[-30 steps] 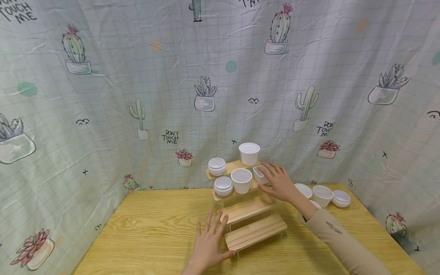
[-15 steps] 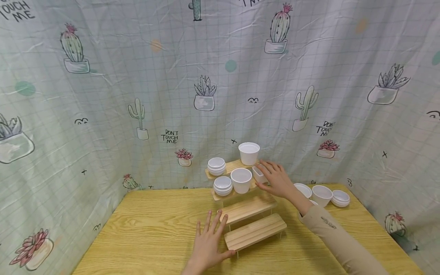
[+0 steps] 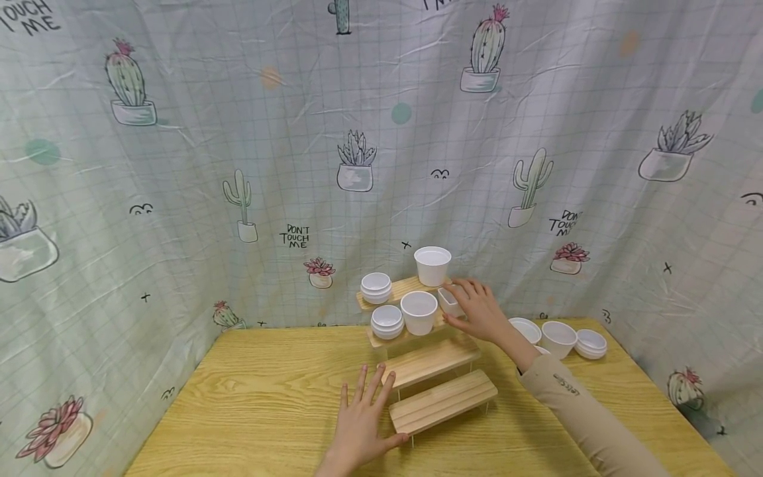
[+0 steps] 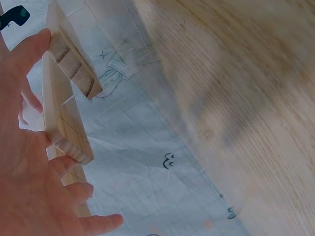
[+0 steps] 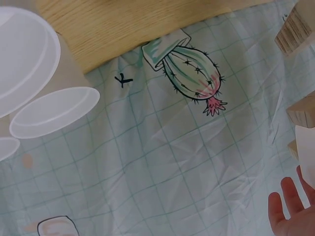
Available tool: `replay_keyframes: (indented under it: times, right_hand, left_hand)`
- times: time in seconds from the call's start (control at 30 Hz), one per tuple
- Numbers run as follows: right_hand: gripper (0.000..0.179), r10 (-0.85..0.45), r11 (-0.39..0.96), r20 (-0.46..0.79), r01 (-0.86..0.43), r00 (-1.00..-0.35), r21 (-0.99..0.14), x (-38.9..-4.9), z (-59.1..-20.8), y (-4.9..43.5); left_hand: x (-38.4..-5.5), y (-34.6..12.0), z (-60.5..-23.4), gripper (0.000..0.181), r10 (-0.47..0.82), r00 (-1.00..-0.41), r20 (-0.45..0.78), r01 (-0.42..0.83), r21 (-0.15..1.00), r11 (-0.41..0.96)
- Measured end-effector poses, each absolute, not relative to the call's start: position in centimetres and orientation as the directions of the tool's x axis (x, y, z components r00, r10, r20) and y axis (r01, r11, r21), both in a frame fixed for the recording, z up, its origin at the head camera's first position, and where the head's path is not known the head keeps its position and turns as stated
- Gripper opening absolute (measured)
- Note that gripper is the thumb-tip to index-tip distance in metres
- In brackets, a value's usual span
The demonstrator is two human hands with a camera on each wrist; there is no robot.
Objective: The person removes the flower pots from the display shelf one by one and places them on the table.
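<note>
A stepped wooden stand point(image 3: 441, 401) with several slats stands in the middle of the table. My right hand point(image 3: 479, 315) grips a small squarish white pot point(image 3: 447, 303) at the right end of the second slat from the top, thumb in front and fingers behind. Beside that pot are a round white pot point(image 3: 419, 313) and a ribbed white pot point(image 3: 387, 322). The top slat bears a taller white pot point(image 3: 432, 266) and another ribbed pot point(image 3: 376, 289). My left hand point(image 3: 359, 424), fingers spread, has its thumb against the lowest slat's left end; its other fingers lie along the stand's left side.
Several more white pots point(image 3: 559, 340) are grouped on the wooden table point(image 3: 268, 391) to the right, partly behind my right forearm. A cactus-print curtain point(image 3: 286, 159) hangs around the back and sides of the table.
My right hand and the squarish pot have shifted very slightly left along the slat. The left hand holds its place at the stand.
</note>
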State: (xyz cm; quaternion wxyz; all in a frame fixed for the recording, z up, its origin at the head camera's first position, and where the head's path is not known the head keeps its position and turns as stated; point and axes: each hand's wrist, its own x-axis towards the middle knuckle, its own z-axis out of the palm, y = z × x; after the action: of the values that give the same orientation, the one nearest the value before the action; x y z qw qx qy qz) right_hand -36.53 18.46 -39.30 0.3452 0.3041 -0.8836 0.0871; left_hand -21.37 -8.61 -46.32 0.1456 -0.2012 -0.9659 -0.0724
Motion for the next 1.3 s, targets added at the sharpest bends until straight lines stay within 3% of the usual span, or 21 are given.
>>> replay_keyframes:
  times: [0.8,1.3]
  right_hand:
    - [0.061,-0.488,0.772,0.681,-0.634,-0.546,0.045,-35.7,-39.6,18.7]
    - [0.055,-0.533,0.685,0.71,-0.727,-0.459,0.045,-35.0,-39.9,19.4]
  left_hand:
    - [-21.4,-8.7,-46.2,0.098,0.365,-0.883,0.294,0.405,0.089,0.91]
    - [-21.2,-8.6,-46.2,0.097,0.364,-0.884,0.293,0.406,0.096,0.909]
